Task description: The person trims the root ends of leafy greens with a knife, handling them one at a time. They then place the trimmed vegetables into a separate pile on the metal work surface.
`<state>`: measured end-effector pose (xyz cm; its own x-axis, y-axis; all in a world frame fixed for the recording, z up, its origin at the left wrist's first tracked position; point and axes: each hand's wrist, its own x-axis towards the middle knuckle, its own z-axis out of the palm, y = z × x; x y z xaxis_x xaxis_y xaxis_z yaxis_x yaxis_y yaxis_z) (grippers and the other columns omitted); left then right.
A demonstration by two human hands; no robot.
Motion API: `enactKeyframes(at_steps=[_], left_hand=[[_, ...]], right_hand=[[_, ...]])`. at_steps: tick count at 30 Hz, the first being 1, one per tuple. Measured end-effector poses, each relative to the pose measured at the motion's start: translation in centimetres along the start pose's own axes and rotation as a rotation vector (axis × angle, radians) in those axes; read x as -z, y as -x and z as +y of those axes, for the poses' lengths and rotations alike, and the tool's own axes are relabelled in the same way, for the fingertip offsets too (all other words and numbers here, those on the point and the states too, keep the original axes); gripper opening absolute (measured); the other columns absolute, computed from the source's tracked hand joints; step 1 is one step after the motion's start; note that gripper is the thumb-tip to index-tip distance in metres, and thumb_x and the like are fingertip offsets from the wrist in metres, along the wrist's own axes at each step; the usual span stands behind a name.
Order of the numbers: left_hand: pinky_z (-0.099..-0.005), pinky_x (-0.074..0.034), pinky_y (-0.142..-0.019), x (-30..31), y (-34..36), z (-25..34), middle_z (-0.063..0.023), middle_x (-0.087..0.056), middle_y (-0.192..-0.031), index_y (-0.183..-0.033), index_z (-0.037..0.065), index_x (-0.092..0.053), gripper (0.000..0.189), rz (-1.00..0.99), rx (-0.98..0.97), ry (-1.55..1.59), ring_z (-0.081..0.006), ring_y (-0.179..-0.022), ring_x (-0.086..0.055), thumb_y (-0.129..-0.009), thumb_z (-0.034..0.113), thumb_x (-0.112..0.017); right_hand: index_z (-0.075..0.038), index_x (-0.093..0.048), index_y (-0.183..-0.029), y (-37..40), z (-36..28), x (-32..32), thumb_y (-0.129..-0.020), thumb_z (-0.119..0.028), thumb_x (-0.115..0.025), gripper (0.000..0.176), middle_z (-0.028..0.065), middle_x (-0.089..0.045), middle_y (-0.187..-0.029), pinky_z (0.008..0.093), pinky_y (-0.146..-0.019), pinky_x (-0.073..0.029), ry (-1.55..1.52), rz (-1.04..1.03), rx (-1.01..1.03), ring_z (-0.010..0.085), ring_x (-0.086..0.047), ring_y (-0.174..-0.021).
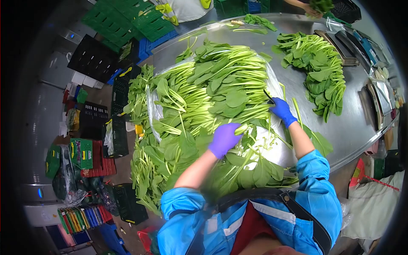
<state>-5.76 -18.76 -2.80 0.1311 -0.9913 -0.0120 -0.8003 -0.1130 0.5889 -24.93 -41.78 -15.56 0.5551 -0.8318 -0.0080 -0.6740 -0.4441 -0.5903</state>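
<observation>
My left hand [224, 139], in a purple glove, is closed round a leafy green [241, 129], its pale cut stem end poking out toward the right. In my blue-gloved right hand [283, 111] is a slim dark tool that looks like a knife [268, 97], pointing up and away from me. Just beyond both hands lies a large pile of leafy greens [229, 80], stems mostly turned to the right. Below them a white board [272, 146] carries trimmed bits of stem, partly covered by loose leaves [259, 172] close to my body.
A second row of greens [318, 72] lies on the metal table [293, 25] to the right. Across it stand a person [189, 10] and, at upper right, another person's hand [312, 9] with greens. Green crates [123, 19] and black crates [94, 59] stand at left.
</observation>
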Motion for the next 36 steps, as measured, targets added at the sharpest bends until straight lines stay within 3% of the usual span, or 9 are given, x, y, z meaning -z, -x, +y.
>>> enactKeyframes(at_steps=[7,12,17,25,27,30,33,35,36], left_hand=[[-0.0384,-0.047,-0.085,-1.5,-3.7,3.8,-0.0113,-0.055,-0.122,-0.121,0.012,-0.055,0.052,0.135,-0.374,-0.101,-0.0313,-0.099,-0.055,-0.072,0.016,-0.068],[-0.0364,-0.047,-0.074,2.0,-1.4,6.8,-0.0135,-0.063,-0.094,-0.103,0.006,-0.066,0.038,0.116,-0.347,0.315,-0.0281,-0.081,-0.058,-0.072,0.026,-0.075],[-0.0331,-0.049,-0.074,4.5,2.7,8.2,-0.0161,-0.065,-0.088,-0.107,0.001,-0.062,0.044,-0.07,-0.151,0.443,-0.0252,-0.079,-0.063,-0.074,0.029,-0.075],[-0.0283,-0.046,-0.067,2.1,7.1,7.8,-0.0096,-0.065,-0.08,-0.1,0.0,-0.064,0.039,-0.081,0.131,0.793,-0.0098,-0.071,-0.055,-0.073,0.027,-0.076],[-0.0279,-0.046,-0.066,1.0,7.3,8.0,-0.0073,-0.065,-0.077,-0.096,0.0,-0.066,0.039,-0.043,0.207,0.501,-0.0082,-0.069,-0.053,-0.07,0.027,-0.078],[-0.0265,-0.046,-0.069,-0.4,6.5,9.0,-0.0054,-0.066,-0.078,-0.095,0.0,-0.066,0.038,-0.072,0.258,0.609,-0.0077,-0.07,-0.054,-0.068,0.024,-0.079],[-0.0301,-0.048,-0.073,-1.6,6.1,6.3,-0.0096,-0.068,-0.089,-0.102,0.0,-0.065,0.042,-0.098,0.329,0.743,-0.0153,-0.077,-0.061,-0.068,0.022,-0.079],[-0.0342,-0.046,-0.087,-2.4,5.6,2.1,-0.0165,-0.062,-0.109,-0.107,0.003,-0.063,0.043,0.481,0.216,0.011,-0.0237,-0.095,-0.06,-0.071,0.022,-0.076],[-0.037,-0.041,-0.097,-1.7,5.4,2.6,-0.0196,-0.053,-0.125,-0.115,0.002,-0.058,0.052,0.422,0.199,-0.127,-0.0299,-0.109,-0.054,-0.071,0.022,-0.076]], right_hand=[[-0.003,-0.062,-0.095,6.3,-6.6,7.7,-0.074,-0.014,-0.071,0.025,0.0074,-0.064,-0.083,0.0283,-0.067,-0.046,-0.314,-0.251,0.126,0.0149,-0.057,-0.077],[-0.008,-0.059,-0.115,13.3,-14.0,14.5,-0.075,-0.007,-0.065,0.041,0.0098,-0.067,-0.087,0.03,-0.064,-0.049,-0.767,-0.097,-0.083,0.0169,-0.062,-0.074],[-0.012,-0.055,-0.123,16.7,-14.3,12.2,-0.071,0.001,-0.055,0.054,0.021,-0.063,-0.091,0.0365,-0.068,-0.052,-0.244,0.013,0.396,0.037,-0.062,-0.077],[-0.01,-0.062,-0.114,16.1,-9.1,7.7,-0.079,-0.006,-0.053,0.036,0.0179,-0.065,-0.081,0.0372,-0.064,-0.051,-0.049,-0.38,0.191,0.031,-0.064,-0.066],[-0.01,-0.063,-0.115,16.6,-9.4,8.8,-0.087,-0.019,-0.059,0.03,0.0066,-0.065,-0.076,0.0265,-0.065,-0.05,-0.602,-0.378,0.114,0.0117,-0.062,-0.064],[-0.008,-0.065,-0.109,15.7,-14.1,12.8,-0.084,-0.025,-0.065,0.031,0.0074,-0.065,-0.083,0.0233,-0.065,-0.046,-0.605,-0.66,0.051,0.0096,-0.055,-0.065],[-0.004,-0.069,-0.096,14.5,-10.2,9.2,-0.081,-0.027,-0.068,0.028,0.0035,-0.064,-0.077,0.023,-0.06,-0.044,-0.785,-0.549,-0.017,0.0079,-0.054,-0.064],[-0.001,-0.069,-0.09,13.1,-6.6,8.3,-0.08,-0.027,-0.069,0.028,0.0039,-0.065,-0.072,0.0231,-0.058,-0.044,-0.787,-0.417,-0.21,0.0076,-0.056,-0.063],[0.0,-0.069,-0.09,12.6,-5.6,8.0,-0.08,-0.027,-0.069,0.029,0.0041,-0.065,-0.071,0.023,-0.058,-0.045,-0.763,-0.421,-0.218,0.008,-0.056,-0.063]])
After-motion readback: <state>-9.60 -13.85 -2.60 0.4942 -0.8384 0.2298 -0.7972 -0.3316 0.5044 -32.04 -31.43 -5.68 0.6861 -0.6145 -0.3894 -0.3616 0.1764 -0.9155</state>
